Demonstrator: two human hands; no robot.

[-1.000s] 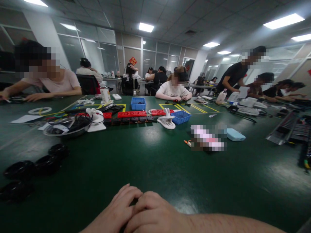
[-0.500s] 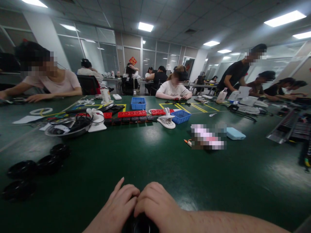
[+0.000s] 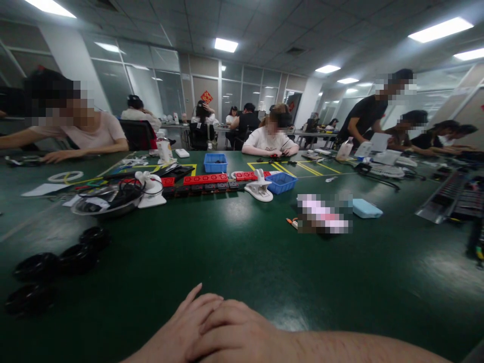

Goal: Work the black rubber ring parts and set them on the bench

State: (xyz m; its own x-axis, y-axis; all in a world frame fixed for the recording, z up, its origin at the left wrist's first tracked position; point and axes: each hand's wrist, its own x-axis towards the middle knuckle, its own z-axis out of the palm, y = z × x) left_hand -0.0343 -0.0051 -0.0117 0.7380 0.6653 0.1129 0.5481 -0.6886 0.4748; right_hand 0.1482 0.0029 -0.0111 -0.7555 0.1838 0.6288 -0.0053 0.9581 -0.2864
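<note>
My left hand [image 3: 181, 327] and my right hand [image 3: 234, 335] lie together at the near edge of the green table [image 3: 242, 262]. The right hand rests partly over the left, and both have their fingers curled and pressed close. Whatever sits under them is hidden in this view. My right forearm [image 3: 359, 348] runs along the bottom edge. Several black round parts [image 3: 56, 262] lie on the table to the left, apart from both hands.
Mid-table stand a clear bowl with cables [image 3: 108, 199], a white clip device [image 3: 259, 186], red and black power strips [image 3: 206, 178], two blue bins [image 3: 215, 162] and a light blue box [image 3: 366, 209]. Other people sit or stand around the far and right sides.
Half a second ago a dark round object showed under my parted hands. My hands have since closed together over it, the right sliding onto the left.
</note>
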